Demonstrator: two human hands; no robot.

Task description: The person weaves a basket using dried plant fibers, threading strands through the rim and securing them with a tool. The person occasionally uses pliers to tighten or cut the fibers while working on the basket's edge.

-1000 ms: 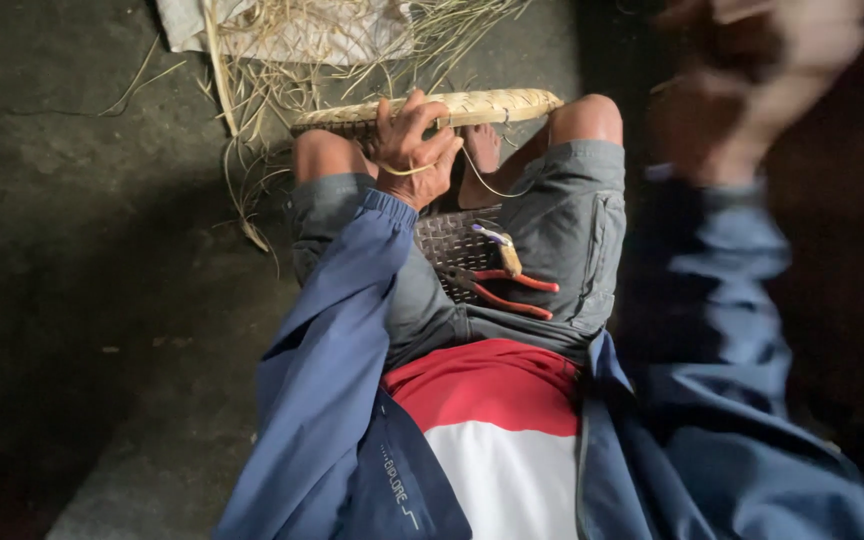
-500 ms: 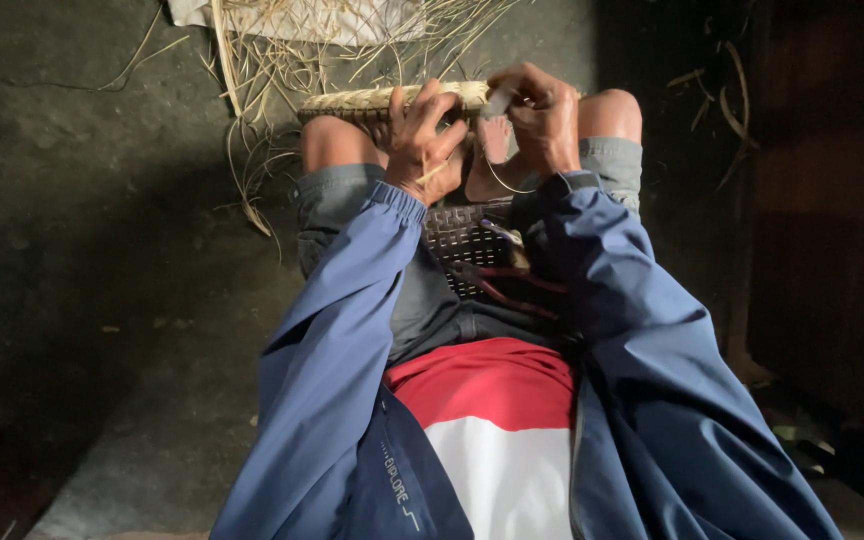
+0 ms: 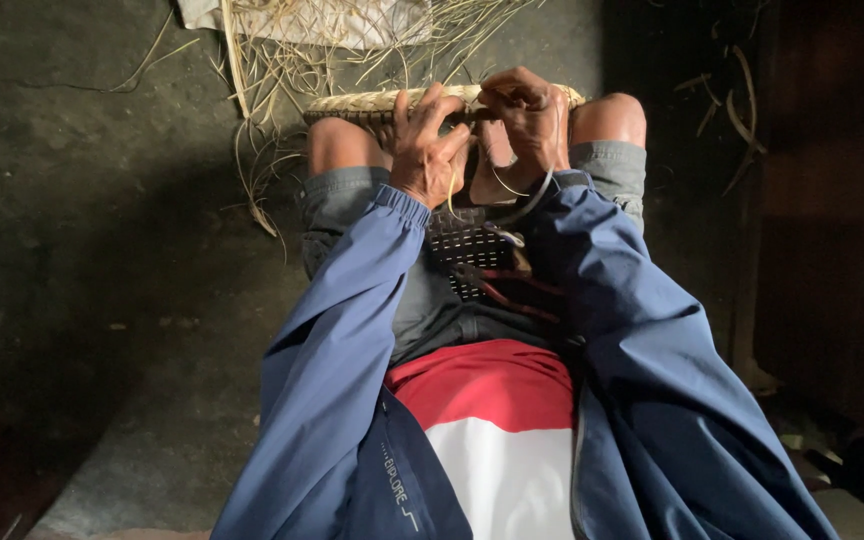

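Woven basket [image 3: 392, 102] looks light & stiff w/ springy strips, so both hands, left hand [image 3: 430, 150] & right hand [image 3: 527, 118], have fingers pinching its rim [image 3: 352, 101], prob best hold

Both hands cover the middle of the woven basket rim [image 3: 352, 101], so the spot where the grip closes on it can't be made out. Below the grip, the red-handled pliers [image 3: 512, 295] lie half under the right sleeve [image 3: 632, 330]. Beyond it, the straw [image 3: 282, 50] and white sack [image 3: 352, 20] run off the top edge.
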